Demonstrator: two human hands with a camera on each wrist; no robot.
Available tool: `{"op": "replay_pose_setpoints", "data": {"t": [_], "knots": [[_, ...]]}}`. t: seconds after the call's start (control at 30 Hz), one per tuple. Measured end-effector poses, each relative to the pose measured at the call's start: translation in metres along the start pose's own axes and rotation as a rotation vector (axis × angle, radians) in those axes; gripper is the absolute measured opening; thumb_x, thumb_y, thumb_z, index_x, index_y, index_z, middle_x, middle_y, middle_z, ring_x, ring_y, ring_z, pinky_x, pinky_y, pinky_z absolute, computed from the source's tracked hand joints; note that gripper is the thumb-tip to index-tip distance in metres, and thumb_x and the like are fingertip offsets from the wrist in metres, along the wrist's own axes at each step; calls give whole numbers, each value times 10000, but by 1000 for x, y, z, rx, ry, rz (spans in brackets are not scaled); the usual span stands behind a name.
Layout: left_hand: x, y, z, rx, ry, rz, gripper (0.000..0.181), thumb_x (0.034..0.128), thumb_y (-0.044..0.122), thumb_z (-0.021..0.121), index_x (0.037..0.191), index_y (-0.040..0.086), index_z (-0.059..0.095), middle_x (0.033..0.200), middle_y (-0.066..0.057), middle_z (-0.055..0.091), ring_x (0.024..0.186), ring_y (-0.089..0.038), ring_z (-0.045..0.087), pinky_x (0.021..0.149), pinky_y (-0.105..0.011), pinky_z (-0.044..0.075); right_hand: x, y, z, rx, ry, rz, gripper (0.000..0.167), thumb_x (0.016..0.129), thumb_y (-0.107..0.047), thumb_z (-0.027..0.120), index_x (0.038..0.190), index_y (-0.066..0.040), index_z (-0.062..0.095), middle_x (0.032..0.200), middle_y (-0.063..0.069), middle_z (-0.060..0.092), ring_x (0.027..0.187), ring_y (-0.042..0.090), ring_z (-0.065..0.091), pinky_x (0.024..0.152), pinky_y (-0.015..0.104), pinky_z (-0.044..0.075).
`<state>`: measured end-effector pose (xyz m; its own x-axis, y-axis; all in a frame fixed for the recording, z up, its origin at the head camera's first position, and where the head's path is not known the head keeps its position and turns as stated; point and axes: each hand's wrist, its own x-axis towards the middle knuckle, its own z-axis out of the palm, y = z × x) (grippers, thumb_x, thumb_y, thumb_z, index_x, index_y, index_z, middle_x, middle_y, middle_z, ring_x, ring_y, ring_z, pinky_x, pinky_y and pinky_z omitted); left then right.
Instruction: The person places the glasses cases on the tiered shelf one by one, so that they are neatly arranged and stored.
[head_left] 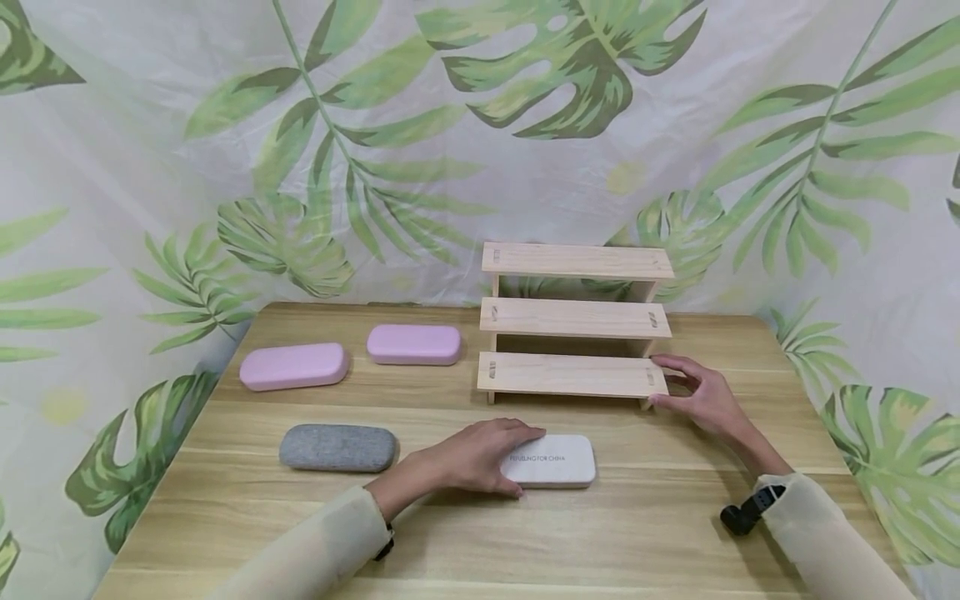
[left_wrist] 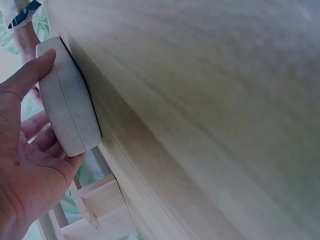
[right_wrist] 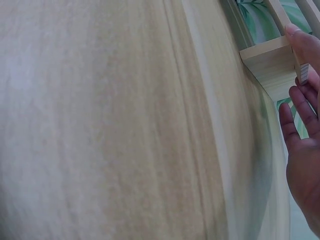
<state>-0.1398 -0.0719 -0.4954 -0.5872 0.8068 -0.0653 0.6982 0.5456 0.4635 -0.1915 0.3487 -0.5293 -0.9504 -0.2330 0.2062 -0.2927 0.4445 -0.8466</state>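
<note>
A white glasses case (head_left: 558, 461) with dark lettering lies on the table in front of a three-tier wooden display stand (head_left: 573, 373). My left hand (head_left: 480, 457) grips the case by its left end; in the left wrist view the thumb is on one side of the case (left_wrist: 70, 100) and the fingers on the other. At the right end of the stand's lowest board, my right hand (head_left: 705, 398) pinches the edge between thumb and fingers. The right wrist view shows that board's end by the hand (right_wrist: 305, 105), with the other fingers loosely bent.
Left of my left hand lies a grey fabric glasses case (head_left: 337, 447). Two pink cases, one farther left (head_left: 294, 367) and one nearer the stand (head_left: 414, 345), lie toward the back of the wooden table (head_left: 645, 542). A leaf-patterned curtain (head_left: 420, 167) hangs behind.
</note>
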Motion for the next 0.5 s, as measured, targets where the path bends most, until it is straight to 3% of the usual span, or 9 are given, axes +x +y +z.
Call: {"op": "replay_pose_setpoints", "data": {"t": [0.5], "knots": [[2, -1, -5, -39, 16, 6, 834, 805, 309, 933, 1514, 71, 563, 1402, -80, 668, 1218, -153, 637, 1028, -312, 522, -1, -4, 1, -7, 4, 6, 623, 852, -37, 884, 1425, 2, 642, 1457, 259, 599, 1169, -23, 626, 984, 140, 504]]}}
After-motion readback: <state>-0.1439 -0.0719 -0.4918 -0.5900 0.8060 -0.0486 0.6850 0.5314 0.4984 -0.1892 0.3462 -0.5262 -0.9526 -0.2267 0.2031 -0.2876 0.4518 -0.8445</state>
